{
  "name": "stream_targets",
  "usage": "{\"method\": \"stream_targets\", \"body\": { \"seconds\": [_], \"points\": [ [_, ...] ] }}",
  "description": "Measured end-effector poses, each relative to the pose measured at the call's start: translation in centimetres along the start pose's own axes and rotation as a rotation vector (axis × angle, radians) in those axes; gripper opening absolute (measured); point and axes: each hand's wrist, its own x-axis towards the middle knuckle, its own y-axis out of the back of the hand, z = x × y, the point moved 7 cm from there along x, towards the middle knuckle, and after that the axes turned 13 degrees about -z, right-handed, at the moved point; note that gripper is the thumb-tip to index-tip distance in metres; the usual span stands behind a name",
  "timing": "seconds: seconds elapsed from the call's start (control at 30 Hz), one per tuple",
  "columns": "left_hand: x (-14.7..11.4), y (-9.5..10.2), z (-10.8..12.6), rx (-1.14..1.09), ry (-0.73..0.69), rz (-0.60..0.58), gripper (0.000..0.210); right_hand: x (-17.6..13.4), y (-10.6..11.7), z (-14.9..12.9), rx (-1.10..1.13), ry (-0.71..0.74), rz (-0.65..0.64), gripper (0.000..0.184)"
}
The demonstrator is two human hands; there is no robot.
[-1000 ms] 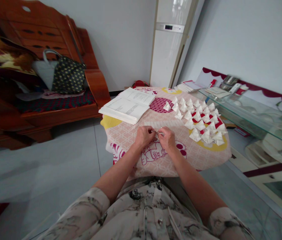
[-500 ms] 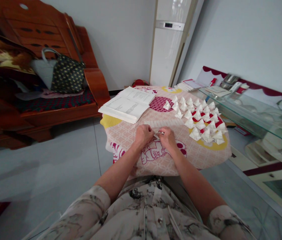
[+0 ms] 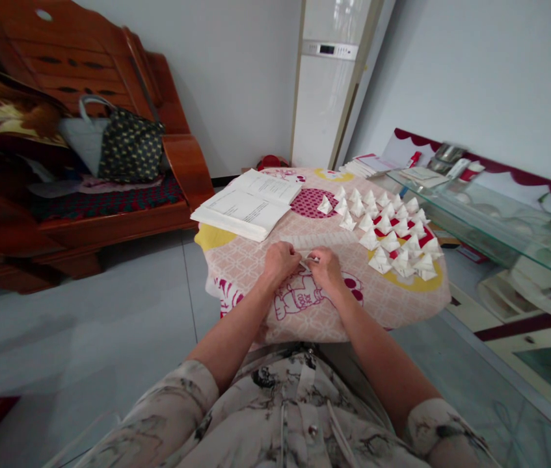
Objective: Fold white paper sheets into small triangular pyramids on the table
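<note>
Between my fingertips is a small piece of folded white paper (image 3: pixel 304 263), mostly covered by the hands. My left hand (image 3: pixel 281 260) is closed, pinching its left side. Its right side is held by my right hand (image 3: pixel 324 266), whose thumb and fingers are pressed together. Both hands rest low over the patterned tablecloth (image 3: pixel 255 279). To the right stand several pointed folded-paper shapes (image 3: pixel 380 261) in loose rows. Beyond my left hand lies an open book (image 3: pixel 250 205) with printed pages.
A glass-topped cabinet (image 3: pixel 499 227) runs along the right, bearing papers (image 3: pixel 367 164) and metal bowls (image 3: pixel 449 154). A wooden bench (image 3: pixel 109 214) with a dotted bag (image 3: pixel 131 146) stands at the left. A tall white air conditioner (image 3: pixel 324 91) is behind the table.
Both hands stay in nearly the same place on the folded paper, with only slight finger movement. The whole view has shifted a little.
</note>
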Motion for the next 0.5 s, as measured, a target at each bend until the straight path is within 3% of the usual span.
{"method": "stream_targets", "body": {
  "seconds": [0.13,0.27,0.37,0.5],
  "points": [
    [-0.1,0.3,-0.1,-0.093,-0.109,0.083,0.022,-0.3,0.3,0.1,0.131,0.007,-0.007,0.004],
    [-1.0,1.2,1.2,-0.203,-0.359,0.168,0.028,-0.7,0.8,1.6,0.378,-0.086,-0.013,0.025],
    [-1.6,0.9,2.6,-0.224,-0.526,0.103,0.032,-0.9,1.4,2.7,0.541,-0.121,0.048,0.03],
    [-1.7,-0.3,3.6,-0.134,-0.587,0.01,0.029,-1.0,2.0,3.1,0.616,-0.081,0.143,0.023]
  ]
}}
